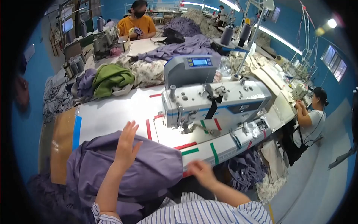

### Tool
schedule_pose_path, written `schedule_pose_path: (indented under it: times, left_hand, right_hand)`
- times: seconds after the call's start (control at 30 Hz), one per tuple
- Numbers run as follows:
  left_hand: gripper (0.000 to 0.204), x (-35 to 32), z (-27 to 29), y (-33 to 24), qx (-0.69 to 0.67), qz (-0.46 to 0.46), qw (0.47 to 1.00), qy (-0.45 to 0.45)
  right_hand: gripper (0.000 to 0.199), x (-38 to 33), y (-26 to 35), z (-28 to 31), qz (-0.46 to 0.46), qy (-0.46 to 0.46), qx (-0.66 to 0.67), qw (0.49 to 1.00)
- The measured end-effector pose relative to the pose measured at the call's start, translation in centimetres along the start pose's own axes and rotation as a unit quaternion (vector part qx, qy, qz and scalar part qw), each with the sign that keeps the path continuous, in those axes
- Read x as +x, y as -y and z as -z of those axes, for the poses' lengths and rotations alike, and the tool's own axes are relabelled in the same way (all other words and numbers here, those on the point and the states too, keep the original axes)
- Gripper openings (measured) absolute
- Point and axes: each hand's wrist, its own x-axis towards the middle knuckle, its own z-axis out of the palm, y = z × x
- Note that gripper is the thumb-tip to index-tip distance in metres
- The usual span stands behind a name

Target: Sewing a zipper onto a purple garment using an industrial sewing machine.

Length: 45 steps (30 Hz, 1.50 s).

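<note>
A large piece of purple fabric (156, 164) lies over the front left of the white sewing table and hangs down its near edge. My left hand (128, 143) is raised above it with fingers stretched out, holding nothing. To the right of the fabric's edge is my right hand (202, 174), smeared by motion. Its fingers look partly bent, but whether they hold anything cannot be made out. Beyond both hands stands a white sewing machine (231, 99), its needle area lit and apart from the fabric. A grey unit with a lit screen (201, 62) rises behind it.
Green cloth (112, 79) and more purple fabric are heaped at the table's far left. Red, green and blue tape strips mark the tabletop (112, 115). Purple scraps (248, 171) hang below at right. One person sits across the table, another at a machine on the right.
</note>
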Motion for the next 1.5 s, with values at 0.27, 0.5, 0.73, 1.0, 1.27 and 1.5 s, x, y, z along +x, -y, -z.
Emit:
schedule_pose_path:
  times: [0.27, 0.5, 0.73, 1.0, 1.27, 1.5]
  left_hand:
    - [0.029, 1.8, -4.0, 6.3, -0.057, 0.214, 0.906, 0.362]
    - [0.025, -0.9, -3.8, 4.5, -0.076, -0.003, 0.99, -0.123]
    - [0.023, -2.7, -4.6, 5.9, -0.031, -0.029, 0.995, -0.088]
    - [0.02, -1.3, -4.3, 0.6, -0.08, -0.163, 0.983, -0.033]
    - [0.024, -1.2, -2.3, -1.3, -0.05, -0.304, 0.947, -0.086]
    - [0.018, -2.6, -0.6, -0.3, -0.087, -0.154, 0.979, 0.106]
  right_hand:
    - [0.085, -2.7, -12.3, -3.3, -0.133, 0.245, 0.102, 0.955]
    - [0.039, -1.9, -6.8, -5.4, -0.129, 0.351, 0.108, 0.921]
    - [0.04, -1.0, -5.8, -2.3, -0.026, 0.445, -0.249, 0.86]
    - [0.025, 3.4, 0.8, 2.0, 0.213, 0.161, -0.217, 0.939]
    - [0.021, 13.0, 0.3, -6.4, 0.319, 0.258, -0.23, 0.883]
    - [0.009, 12.6, -1.8, -3.1, 0.269, 0.275, -0.212, 0.898]
